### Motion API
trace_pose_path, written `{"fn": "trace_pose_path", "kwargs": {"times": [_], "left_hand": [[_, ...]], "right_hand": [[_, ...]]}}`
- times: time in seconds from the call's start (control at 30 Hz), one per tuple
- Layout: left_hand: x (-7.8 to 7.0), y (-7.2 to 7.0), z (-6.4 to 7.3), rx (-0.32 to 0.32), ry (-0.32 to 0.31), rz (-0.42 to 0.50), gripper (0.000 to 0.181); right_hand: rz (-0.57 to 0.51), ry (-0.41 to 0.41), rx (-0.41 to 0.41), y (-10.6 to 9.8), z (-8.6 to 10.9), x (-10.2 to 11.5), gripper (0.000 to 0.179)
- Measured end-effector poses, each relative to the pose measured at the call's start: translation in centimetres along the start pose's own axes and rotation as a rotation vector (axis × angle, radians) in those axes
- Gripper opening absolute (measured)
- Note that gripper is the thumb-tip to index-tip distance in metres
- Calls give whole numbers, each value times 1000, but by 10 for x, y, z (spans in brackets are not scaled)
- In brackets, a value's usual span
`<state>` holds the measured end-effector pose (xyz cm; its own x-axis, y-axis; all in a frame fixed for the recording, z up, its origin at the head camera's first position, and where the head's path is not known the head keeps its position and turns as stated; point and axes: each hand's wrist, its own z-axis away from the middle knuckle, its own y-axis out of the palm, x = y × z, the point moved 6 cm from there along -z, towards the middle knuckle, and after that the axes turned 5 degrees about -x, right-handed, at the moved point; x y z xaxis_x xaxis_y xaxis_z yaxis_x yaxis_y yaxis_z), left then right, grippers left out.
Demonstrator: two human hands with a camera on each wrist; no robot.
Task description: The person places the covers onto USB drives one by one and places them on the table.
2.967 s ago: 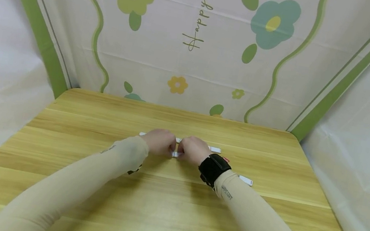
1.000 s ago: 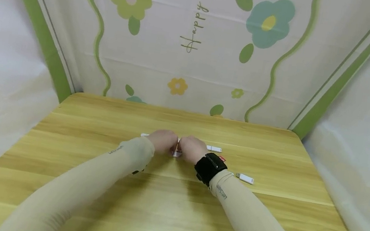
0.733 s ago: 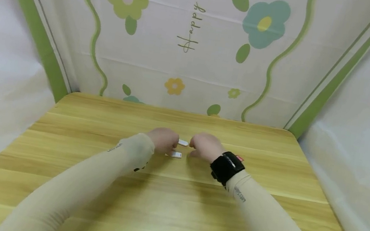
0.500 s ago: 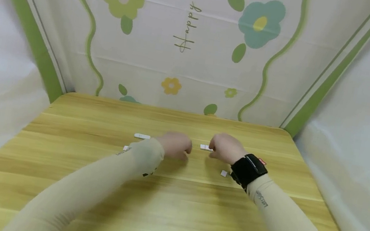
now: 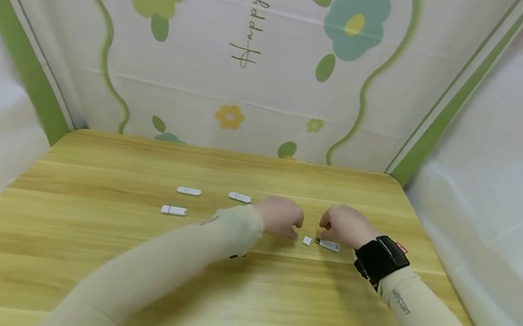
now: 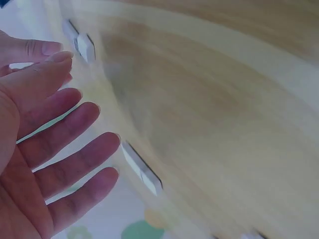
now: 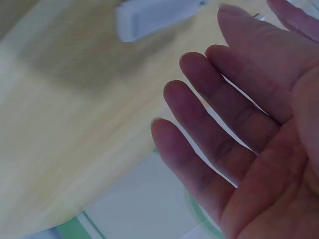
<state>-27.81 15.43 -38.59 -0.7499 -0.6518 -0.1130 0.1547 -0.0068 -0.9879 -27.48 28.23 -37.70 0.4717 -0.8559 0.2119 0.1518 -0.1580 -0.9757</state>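
On the wooden table, an uncapped white USB flash drive (image 5: 329, 245) lies with its metal plug to the left. Its small loose white cap (image 5: 307, 241) sits just beside the plug. My left hand (image 5: 280, 216) hovers left of the cap, with relaxed fingers and nothing held. Over the uncapped drive is my right hand (image 5: 349, 226), bent at the wrist; in the right wrist view its fingers (image 7: 199, 112) are loosely extended and hold nothing, apart from the blurred white drive (image 7: 154, 17). The left wrist view shows another white flash drive (image 6: 142, 167) beyond my fingertips.
Further left lie several closed white flash drives: one at the back left (image 5: 188, 191), one at the back middle (image 5: 239, 198), and one nearer (image 5: 174, 211). A floral cloth (image 5: 263, 89) stands behind the table's back edge, with white sheets at both sides.
Both hands worked together on a flash drive near the middle. They have since let go and moved right, to the uncapped drive and cap. The head view has turned slightly right.
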Motion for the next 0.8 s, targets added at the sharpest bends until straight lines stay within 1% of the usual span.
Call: {"fn": "trace_pose_path", "kwargs": {"times": [0.07,0.13,0.23,0.3,0.57,0.7,0.8], "left_hand": [[-6,1,-5,2,17,-6,33],[-11,2,-11,5,29,-9,33],[-15,6,-17,4,38,-1,32],[-17,9,-21,0,45,-1,29],[-22,15,-26,-17,68,-12,16],[-25,14,-28,-31,64,-18,16],[-29,13,-29,-55,65,-21,11]], "right_hand": [[-19,19,10,2,3,-3,17],[-34,29,17,6,6,-5,14],[-38,17,12,9,9,-6,6],[-32,8,6,12,10,-7,8],[-34,2,-46,18,13,-17,12],[-25,10,-74,18,14,-18,12],[-28,20,-87,15,17,-19,13]]}}
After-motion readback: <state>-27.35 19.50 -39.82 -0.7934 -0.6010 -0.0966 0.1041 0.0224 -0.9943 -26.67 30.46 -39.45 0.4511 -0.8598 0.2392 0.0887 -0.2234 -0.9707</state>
